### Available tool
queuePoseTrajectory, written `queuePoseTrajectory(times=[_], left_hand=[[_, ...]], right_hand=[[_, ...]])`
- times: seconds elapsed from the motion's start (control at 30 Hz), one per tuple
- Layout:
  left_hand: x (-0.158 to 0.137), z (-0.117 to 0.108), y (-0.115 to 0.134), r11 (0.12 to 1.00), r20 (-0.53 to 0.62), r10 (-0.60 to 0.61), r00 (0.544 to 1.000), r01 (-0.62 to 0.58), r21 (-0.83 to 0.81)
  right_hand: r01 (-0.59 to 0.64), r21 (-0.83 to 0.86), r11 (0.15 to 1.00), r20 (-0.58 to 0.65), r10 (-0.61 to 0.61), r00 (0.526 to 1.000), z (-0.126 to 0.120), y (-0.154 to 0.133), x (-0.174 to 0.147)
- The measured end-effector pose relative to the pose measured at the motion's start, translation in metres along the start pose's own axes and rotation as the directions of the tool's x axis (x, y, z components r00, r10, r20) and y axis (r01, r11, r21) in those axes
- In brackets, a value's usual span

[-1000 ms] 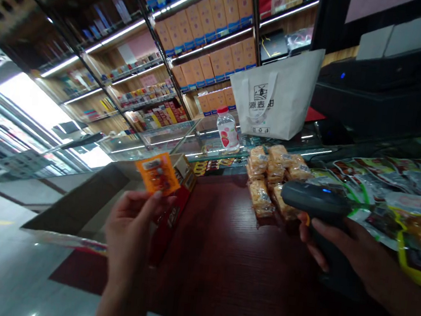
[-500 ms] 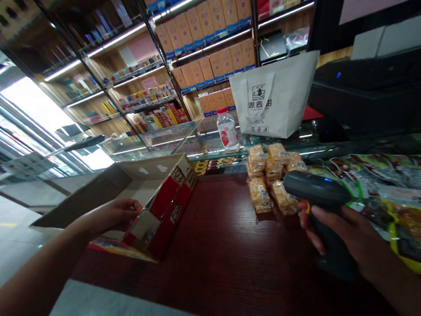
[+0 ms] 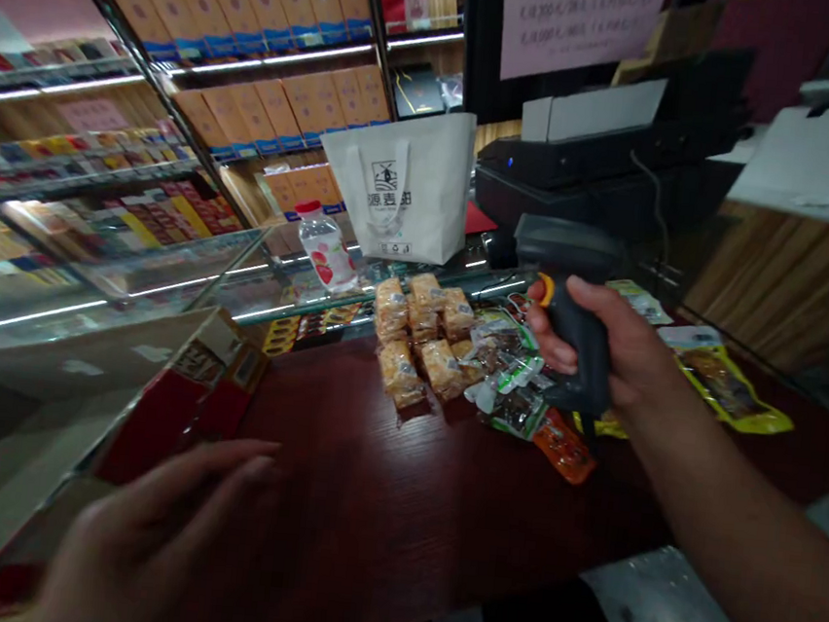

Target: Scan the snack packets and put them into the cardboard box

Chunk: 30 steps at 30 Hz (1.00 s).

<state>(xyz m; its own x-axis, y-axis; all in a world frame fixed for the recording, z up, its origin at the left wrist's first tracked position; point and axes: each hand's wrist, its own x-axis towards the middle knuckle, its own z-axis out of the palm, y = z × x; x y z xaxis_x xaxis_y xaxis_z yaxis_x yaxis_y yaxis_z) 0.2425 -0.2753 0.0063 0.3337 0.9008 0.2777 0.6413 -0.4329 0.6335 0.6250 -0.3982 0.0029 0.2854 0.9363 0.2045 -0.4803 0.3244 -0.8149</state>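
Note:
My right hand [image 3: 602,339] is wrapped round the grip of a dark barcode scanner [image 3: 573,253], a finger at its orange trigger. The scanner is raised above several shiny snack packets [image 3: 525,380] on the right of the counter. Left of these, several wrapped pastry blocks [image 3: 419,336] sit in a cluster. My left hand [image 3: 152,520], blurred at lower left, is off the cardboard box with its fingers stretched out and nothing visible in them. The open cardboard box [image 3: 146,432], red on its outer side, stands at the left and is partly cut off.
Behind the pastries stand a white paper bag [image 3: 415,189] and a red-capped bottle [image 3: 325,249]. A black machine [image 3: 568,160] is at the back right. Yellow-edged food packets [image 3: 723,380] lie at far right on the dark red counter [image 3: 367,502]. Shelves of orange boxes [image 3: 243,114] rise behind.
My view has turned to the right. My left hand has let go of the cardboard box wall and moved toward me. My right hand has lifted the barcode scanner away from the pastries.

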Motion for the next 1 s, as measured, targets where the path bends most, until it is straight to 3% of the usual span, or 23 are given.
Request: queuePoseTrajectory(times=[0.03,0.1,0.13,0.23,0.37,0.47,0.53,0.63,0.7,0.77,0.87,0.93,1.0], left_hand=[[-0.009,0.031,0.017,0.989,0.164,0.138,0.977,-0.129,-0.065],[-0.024,0.092,0.05,0.943,0.404,0.331,0.853,-0.28,-0.181],[-0.029,0.12,0.064,0.917,0.469,0.398,0.789,-0.331,-0.221],[-0.04,0.186,0.098,0.847,0.558,0.501,0.661,-0.507,-0.159],[-0.041,0.229,0.124,0.638,0.648,0.592,0.48,-0.77,-0.013],[-0.037,0.238,0.13,0.563,0.652,0.614,0.444,-0.826,0.033],[-0.036,0.235,0.127,0.588,0.603,0.648,0.466,-0.809,-0.007],[-0.036,0.224,0.116,0.705,0.483,0.674,0.56,-0.683,-0.191],[-0.035,0.213,0.108,0.788,0.454,0.615,0.644,-0.48,-0.386],[-0.032,0.201,0.099,0.819,0.482,0.483,0.731,-0.182,-0.544],[-0.021,0.182,0.082,0.725,0.502,0.25,0.828,0.184,-0.664],[-0.013,0.17,0.067,0.648,0.454,0.145,0.879,0.263,-0.715],[-0.005,0.161,0.052,0.638,0.375,0.094,0.922,0.233,-0.734]], right_hand=[[-0.008,0.045,0.999,0.008,0.007,1.0,-0.002,0.005,0.001],[-0.012,0.087,0.996,0.019,0.011,1.0,-0.008,0.02,0.002],[-0.008,0.094,0.996,0.021,0.006,1.0,-0.011,0.026,0.003],[0.011,0.106,0.994,0.018,-0.013,1.0,-0.019,0.035,0.004],[0.043,0.126,0.991,0.005,-0.044,0.999,-0.028,0.027,0.003],[0.057,0.13,0.99,0.001,-0.058,0.998,-0.031,0.023,0.003],[0.062,0.131,0.989,0.0,-0.063,0.998,-0.031,0.023,0.003],[0.062,0.131,0.989,-0.001,-0.063,0.998,-0.03,0.025,0.002],[0.049,0.125,0.991,0.001,-0.049,0.999,-0.029,0.026,0.002],[0.026,0.112,0.993,0.003,-0.027,1.0,-0.028,0.027,0.001],[-0.009,0.077,0.997,0.002,0.009,1.0,-0.025,0.033,0.002],[-0.037,0.039,0.999,-0.005,0.037,0.999,-0.022,0.04,0.002],[-0.078,-0.01,0.997,-0.011,0.078,0.997,-0.018,0.05,0.002]])
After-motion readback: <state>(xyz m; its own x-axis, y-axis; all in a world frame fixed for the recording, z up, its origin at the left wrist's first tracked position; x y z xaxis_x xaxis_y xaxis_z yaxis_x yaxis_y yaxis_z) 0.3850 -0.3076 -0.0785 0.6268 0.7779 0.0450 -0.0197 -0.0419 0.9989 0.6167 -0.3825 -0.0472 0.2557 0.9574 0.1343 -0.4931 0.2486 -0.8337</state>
